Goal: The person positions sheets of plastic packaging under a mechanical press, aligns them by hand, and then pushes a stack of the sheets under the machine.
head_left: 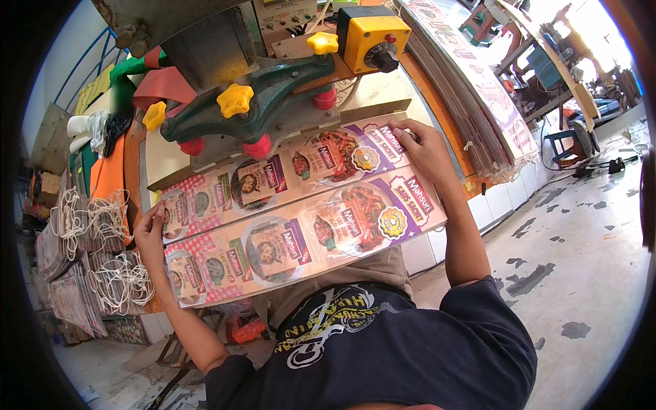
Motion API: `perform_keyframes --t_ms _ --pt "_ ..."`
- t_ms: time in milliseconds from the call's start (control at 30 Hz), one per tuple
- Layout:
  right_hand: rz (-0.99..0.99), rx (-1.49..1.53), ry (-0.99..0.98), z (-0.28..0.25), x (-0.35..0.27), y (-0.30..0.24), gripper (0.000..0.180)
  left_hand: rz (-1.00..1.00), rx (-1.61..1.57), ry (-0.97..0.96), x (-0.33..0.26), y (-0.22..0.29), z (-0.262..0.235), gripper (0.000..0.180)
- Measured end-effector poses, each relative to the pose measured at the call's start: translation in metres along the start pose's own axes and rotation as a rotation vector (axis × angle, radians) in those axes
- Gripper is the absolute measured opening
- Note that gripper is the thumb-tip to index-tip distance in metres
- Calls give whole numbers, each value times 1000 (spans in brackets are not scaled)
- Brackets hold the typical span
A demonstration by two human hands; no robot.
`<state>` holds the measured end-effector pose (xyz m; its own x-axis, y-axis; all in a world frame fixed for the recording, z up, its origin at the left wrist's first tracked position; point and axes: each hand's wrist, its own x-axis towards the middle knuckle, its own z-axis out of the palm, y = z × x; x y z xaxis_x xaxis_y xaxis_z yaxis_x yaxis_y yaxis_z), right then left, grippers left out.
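A green bar (277, 96) with yellow knobs (235, 100) stands just past the printed sheets (304, 239) — they lie right in front of the person (403, 342). White string (123, 281) sits at left. Both arms (467, 246) spread wide. The left hand (149, 229) pinches one end — the right hand (427, 150) holds the top right corner.

White cords (121, 282) lie at left; upper right, seemingly, a green-and-red stool (480, 24).

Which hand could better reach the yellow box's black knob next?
Probably the right hand: it holds the printed sheets nearer the black knob; the left hand is at their far end.
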<state>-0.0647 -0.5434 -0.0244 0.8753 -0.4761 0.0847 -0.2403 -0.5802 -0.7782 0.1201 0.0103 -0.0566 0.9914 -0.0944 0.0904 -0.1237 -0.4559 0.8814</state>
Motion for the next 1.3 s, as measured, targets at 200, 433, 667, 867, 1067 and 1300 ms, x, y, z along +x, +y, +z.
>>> perform_keyframes --t_ms 200,433,667,867,1067,1300 --pt "18 1 -5 0 0 0 28 13 -28 -9 2 -5 -1 32" --pt "-12 -2 6 1 1 4 27 11 -44 -21 3 -6 -1 32" --pt "-22 -12 30 3 0 0 26 15 -17 -38 5 -13 -4 33" --pt "-11 60 -13 3 -2 -7 25 48 117 -10 0 3 -3 34" --pt "-33 33 -54 1 -1 -3 28 48 32 19 1 -3 2 28" --pt "-41 64 -57 4 0 -4 25 1 5 14 -7 14 5 27"
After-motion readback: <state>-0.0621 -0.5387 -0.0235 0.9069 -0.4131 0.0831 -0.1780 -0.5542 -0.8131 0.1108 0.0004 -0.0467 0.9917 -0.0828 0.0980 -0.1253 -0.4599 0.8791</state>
